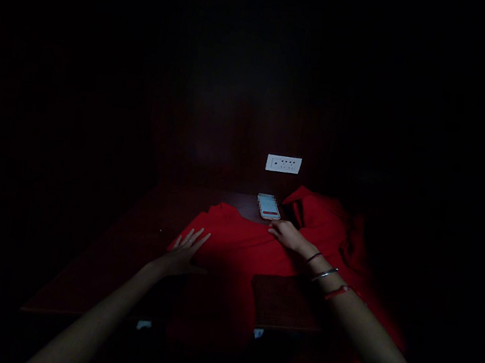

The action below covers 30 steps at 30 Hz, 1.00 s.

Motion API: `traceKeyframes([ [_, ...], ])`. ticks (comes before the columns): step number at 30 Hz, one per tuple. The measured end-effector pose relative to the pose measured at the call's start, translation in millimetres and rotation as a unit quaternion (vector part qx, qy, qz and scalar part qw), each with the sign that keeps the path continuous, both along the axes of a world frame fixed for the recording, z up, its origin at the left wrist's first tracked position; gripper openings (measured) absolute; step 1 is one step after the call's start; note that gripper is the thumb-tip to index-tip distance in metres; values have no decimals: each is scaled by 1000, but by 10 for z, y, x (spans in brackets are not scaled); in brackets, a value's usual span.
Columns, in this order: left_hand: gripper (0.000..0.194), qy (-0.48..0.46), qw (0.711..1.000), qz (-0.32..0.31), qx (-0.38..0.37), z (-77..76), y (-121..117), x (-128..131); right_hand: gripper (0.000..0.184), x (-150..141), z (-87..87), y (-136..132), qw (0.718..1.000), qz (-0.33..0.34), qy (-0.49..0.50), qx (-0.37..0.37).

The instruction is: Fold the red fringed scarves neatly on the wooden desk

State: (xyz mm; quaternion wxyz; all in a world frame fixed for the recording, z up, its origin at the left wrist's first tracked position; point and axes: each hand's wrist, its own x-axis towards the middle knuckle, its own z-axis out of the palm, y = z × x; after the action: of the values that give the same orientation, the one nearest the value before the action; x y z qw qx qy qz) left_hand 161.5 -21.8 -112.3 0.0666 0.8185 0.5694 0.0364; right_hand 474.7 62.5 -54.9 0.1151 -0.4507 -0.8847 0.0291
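Note:
A red cloth (233, 236) lies spread across the dark table and hangs down over its front edge. My left hand (184, 253) rests at the left side of this cloth, fingers spread, with a ring on one finger. At the cloth's far edge, my right hand (288, 235) has its fingers curled together on the fabric. Just beyond those fingers lies a phone (270, 206) with a lit screen, partly blurred. More red fabric (329, 221) is heaped to the right, behind my right forearm. The exact kind of cloth item cannot be made out.
A white socket panel (283, 164) is set in the dark wall behind the table. The brown tabletop (118, 260) shows at the left, its front edge running below my hands. Deep shadow hides the surroundings.

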Motion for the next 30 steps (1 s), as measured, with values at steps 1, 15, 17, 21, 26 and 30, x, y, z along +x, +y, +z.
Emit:
traceKeyframes([
  [1, 95, 1, 1000, 14, 3, -14, -15, 1, 24, 116, 65, 16, 1000, 21, 13, -11],
  [15, 62, -59, 998, -17, 30, 237, 258, 266, 44, 439, 30, -16, 997, -23, -68, -27],
  [17, 59, -40, 999, -12, 30, 196, 344, 310, 49, 107, -80, -160, 998, -15, -62, 28],
  [21, 67, -18, 1000, 17, -11, -18, 311, 242, 59, -289, -321, -456, 996, 55, -65, -3],
  [26, 81, -35, 999, -26, 4, -57, 114, 93, 64, -262, -425, -699, 995, 88, -31, -31],
  [30, 87, -36, 995, -75, 61, -14, 60, 105, 51, -200, -439, -848, 990, 136, -23, 2],
])
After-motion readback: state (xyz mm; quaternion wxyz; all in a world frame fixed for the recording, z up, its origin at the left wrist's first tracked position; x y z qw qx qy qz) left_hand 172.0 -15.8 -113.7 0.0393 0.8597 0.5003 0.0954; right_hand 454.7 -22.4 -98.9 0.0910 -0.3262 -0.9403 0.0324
